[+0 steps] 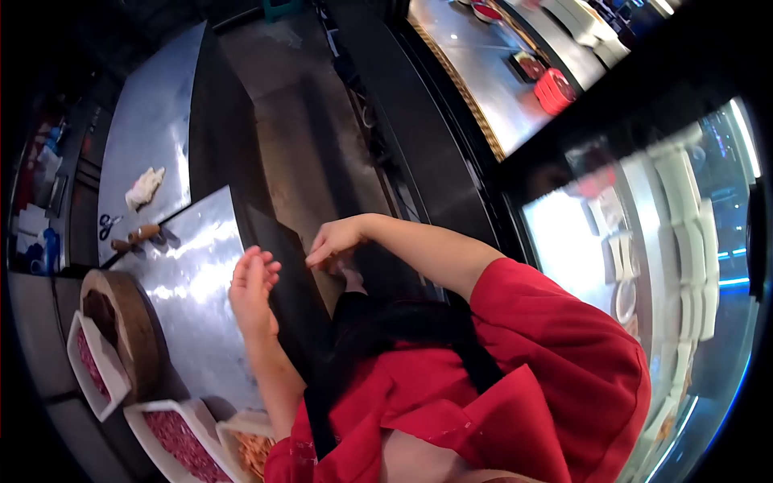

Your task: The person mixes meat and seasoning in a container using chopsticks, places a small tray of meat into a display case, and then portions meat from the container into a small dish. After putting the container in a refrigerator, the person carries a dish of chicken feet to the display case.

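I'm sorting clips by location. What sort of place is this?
Probably a restaurant kitchen or other food-preparation area: a white tray holds what looks like raw red meat, near a thick round wooden block beside a shiny metal worktop.

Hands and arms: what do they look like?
The left hand and right hand are ungloved. The forearms are bare below short red sleeves; the right one hangs wide and loose, and the left shows small pale marks.
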Tool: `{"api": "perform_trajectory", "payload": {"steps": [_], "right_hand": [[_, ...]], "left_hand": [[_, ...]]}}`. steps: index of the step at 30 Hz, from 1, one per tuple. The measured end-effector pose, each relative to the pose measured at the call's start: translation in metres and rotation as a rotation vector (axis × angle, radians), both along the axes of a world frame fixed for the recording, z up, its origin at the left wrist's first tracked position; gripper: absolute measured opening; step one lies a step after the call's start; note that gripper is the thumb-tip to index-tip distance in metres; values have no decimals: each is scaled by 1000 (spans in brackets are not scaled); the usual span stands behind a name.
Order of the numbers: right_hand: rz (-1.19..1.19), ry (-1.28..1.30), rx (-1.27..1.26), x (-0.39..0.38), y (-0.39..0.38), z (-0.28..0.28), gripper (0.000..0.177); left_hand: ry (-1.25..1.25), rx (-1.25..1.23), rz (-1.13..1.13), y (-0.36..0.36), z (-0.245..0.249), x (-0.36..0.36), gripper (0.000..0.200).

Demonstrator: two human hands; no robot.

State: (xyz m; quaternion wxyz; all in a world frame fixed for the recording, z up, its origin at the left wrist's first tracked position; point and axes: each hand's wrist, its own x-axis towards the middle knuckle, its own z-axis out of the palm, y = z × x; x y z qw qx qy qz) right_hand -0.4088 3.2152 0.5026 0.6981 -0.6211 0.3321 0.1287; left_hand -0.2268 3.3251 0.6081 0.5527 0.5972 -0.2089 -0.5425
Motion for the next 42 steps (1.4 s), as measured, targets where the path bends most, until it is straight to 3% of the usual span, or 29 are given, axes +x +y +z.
{"api": "perform_trajectory", "payload": {"steps": [1,2,3,7,9,10,12,14,15,16,18,20,22,24,26,27,29,31,32,33,34,39,42], "right_hand": [[-127,102,172,-3,-34,-21,44],[196,284,-515,-3,-72,-38,44],[313,715,-868,-1,-88,17,44],[478,632,-786,0,-222,3,43],[25,180,-456,-3,-283,-2,40],[-94,169,-415,-8,-309,-7,36],[-438,228,-558,-21,-350,-39,31],[-254,614,-573,-22,-402,-49,30],[-227,648,-528,-20,-429,-62,28],[-23,597,-558,-15,-464,-69,30],[-39,382,-476,-1,-534,-75,32],[-45,372,-477,8,-611,-94,34],[-8,322,-492,34,-693,-92,36],[-97,422,-462,47,-771,-75,37],[-27,347,-446,66,-842,-72,39],[-44,335,-451,74,-875,-76,40],[-44,307,-429,89,-934,-89,41],[17,250,-325,98,-976,-124,49],[108,251,-155,100,-994,-142,50],[129,136,-175,94,-1005,-164,47],[242,-569,-100,61,-1011,-294,44],[153,441,2,53,-1171,-257,45],[67,665,-80,77,-1294,-229,46]], "left_hand": [[-8,54,-25,-30,-14,6,25],[0,84,-45,-64,-26,8,24],[-11,85,-94,-100,-36,9,24],[-55,5,-253,-252,-45,27,22],[-89,-17,-316,-329,-40,34,22],[-114,-28,-364,-365,-39,34,21],[-147,-73,-453,-435,-37,31,22],[-176,-99,-577,-500,-43,28,22],[-209,-101,-634,-535,-51,28,23],[-290,-103,-709,-572,-57,29,29],[-552,-119,-859,-641,-75,36,34],[-869,-390,-1014,-712,-109,48,39],[-948,-189,-1027,-765,-149,73,46],[-936,31,-1059,-806,-185,103,51],[-709,28,-931,-816,-237,138,62],[-549,112,-906,-823,-215,144,67],[-475,277,-821,-834,-175,183,66],[-436,401,-700,-864,-168,211,65],[-434,448,-660,-896,-178,218,65],[-420,486,-611,-926,-188,227,65],[-407,505,-573,-963,-203,236,64],[-402,459,-483,-1158,-268,300,63],[-430,357,-500,-1289,-271,342,62]]}}
